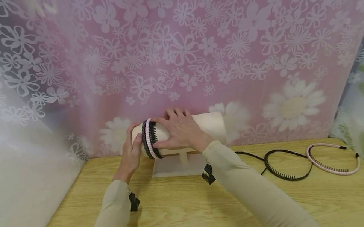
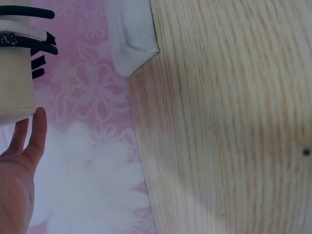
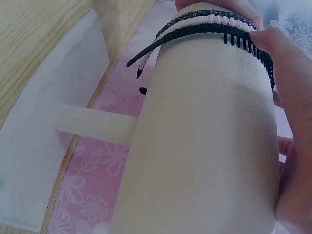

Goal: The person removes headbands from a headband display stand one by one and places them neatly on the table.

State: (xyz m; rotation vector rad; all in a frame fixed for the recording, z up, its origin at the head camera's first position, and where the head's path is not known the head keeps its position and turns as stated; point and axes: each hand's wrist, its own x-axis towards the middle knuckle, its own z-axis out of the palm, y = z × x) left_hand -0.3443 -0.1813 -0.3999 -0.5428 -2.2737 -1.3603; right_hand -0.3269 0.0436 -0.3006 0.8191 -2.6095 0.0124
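A cream cylindrical headband stand [image 1: 209, 125] lies sideways on a short post above a pale base [image 1: 171, 167]. Near its left end sit a dark glittery headband [image 1: 145, 142], a pale pink ribbed headband [image 1: 149, 140] and a black toothed headband [image 1: 153, 132], side by side. My left hand [image 1: 130, 154] grips the cylinder's left end, thumb in front and fingers behind. Over the cylinder spreads my right hand [image 1: 180, 130], its thumb and index finger touching the black headband's right edge. In the right wrist view that black headband [image 3: 195, 30] shows teeth beside the thumb.
Right of the stand on the wooden table [image 1: 180, 212] lie a partly hidden black headband [image 1: 249, 153], a black toothed headband [image 1: 290, 179] and a pink toothed headband [image 1: 334, 171]. A pink floral curtain [image 1: 174, 53] hangs behind the table.
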